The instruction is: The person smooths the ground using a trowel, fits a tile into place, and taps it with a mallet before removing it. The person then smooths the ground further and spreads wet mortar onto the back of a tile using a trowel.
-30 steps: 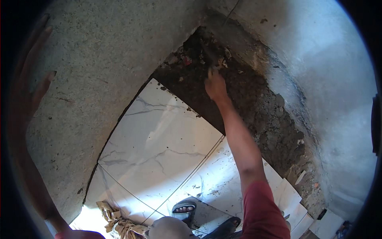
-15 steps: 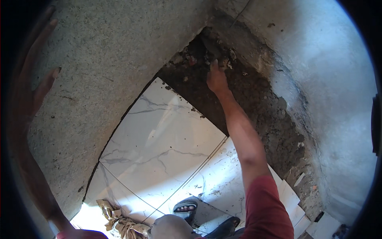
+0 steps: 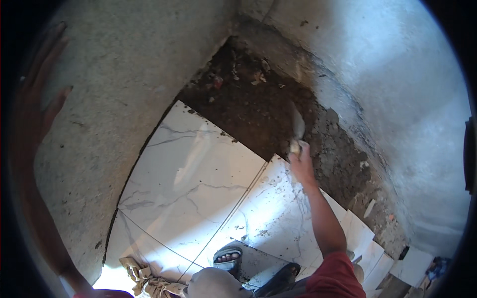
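Observation:
My right hand [image 3: 303,161] is closed around the pale handle of a trowel [image 3: 298,123]. Its blade, smeared by motion, points away from me over the dark, damp mortar bed [image 3: 253,111]. Just below that hand lies a white marble-patterned tile [image 3: 268,208] speckled with bits of mortar. A larger white tile [image 3: 194,159] sits to its left, with crumbs along its far edge. Far to the left, my left hand [image 3: 42,94] rests with outstretched fingers against the rough grey wall [image 3: 124,64]; nothing is in it.
A bare concrete wall [image 3: 397,99] rises on the right, with rubble along its foot. Small debris [image 3: 258,78] lies in the far corner. Crumpled brown paper or cloth [image 3: 149,280] is at the lower left. A sandaled foot [image 3: 228,258] stands on the tiles; stacked tile pieces [image 3: 360,233] lie right.
My right hand has pulled back toward me and to the right from the far corner; the trowel now shows clearly. My left hand stays on the wall. The view has shifted slightly.

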`<state>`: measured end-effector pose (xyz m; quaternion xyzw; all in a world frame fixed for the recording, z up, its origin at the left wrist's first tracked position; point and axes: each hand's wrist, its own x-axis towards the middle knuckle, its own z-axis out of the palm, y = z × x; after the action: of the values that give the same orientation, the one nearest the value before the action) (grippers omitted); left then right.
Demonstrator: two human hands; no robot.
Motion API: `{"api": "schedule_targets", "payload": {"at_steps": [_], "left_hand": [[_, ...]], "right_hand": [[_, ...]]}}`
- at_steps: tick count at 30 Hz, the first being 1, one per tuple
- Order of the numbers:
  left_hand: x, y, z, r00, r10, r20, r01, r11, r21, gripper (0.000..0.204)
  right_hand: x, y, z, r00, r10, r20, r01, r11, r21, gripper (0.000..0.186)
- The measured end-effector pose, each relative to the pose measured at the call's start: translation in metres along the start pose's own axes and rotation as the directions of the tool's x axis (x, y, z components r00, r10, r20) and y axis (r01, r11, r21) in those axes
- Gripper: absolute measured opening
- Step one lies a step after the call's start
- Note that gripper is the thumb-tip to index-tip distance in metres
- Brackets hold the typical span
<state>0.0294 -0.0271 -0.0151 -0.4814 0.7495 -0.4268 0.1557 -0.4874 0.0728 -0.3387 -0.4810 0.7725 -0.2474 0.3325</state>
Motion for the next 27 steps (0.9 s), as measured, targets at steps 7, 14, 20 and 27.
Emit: {"api": "schedule_targets", "payload": {"at_steps": [7, 14, 20, 27], "left_hand": [[-0.005, -0.007, -0.018, 1.000, -0.026, 0.014, 0.024, 0.997, 0.072, 0.080], [-0.002, -0.004, -0.023, 0.999, -0.049, 0.007, 0.049, 0.999, 0.022, 0.081], [-0.005, -0.004, -0.013, 0.997, -0.079, 0.017, 0.079, 0.997, 0.002, 0.082], [0.004, -0.005, 0.006, 0.998, -0.028, -0.053, 0.024, 0.998, -0.060, 0.081]], "right_hand": [[0.029, -0.080, 0.062, 0.934, -0.285, 0.217, 0.324, 0.930, -0.173, 0.048], [0.065, -0.131, 0.124, 0.878, -0.351, 0.325, 0.472, 0.747, -0.469, 0.036], [0.018, -0.087, 0.048, 0.876, -0.272, 0.399, 0.438, 0.794, -0.421, 0.038], [0.116, -0.058, -0.024, 0.944, -0.329, 0.038, 0.189, 0.441, -0.877, 0.038]]}}
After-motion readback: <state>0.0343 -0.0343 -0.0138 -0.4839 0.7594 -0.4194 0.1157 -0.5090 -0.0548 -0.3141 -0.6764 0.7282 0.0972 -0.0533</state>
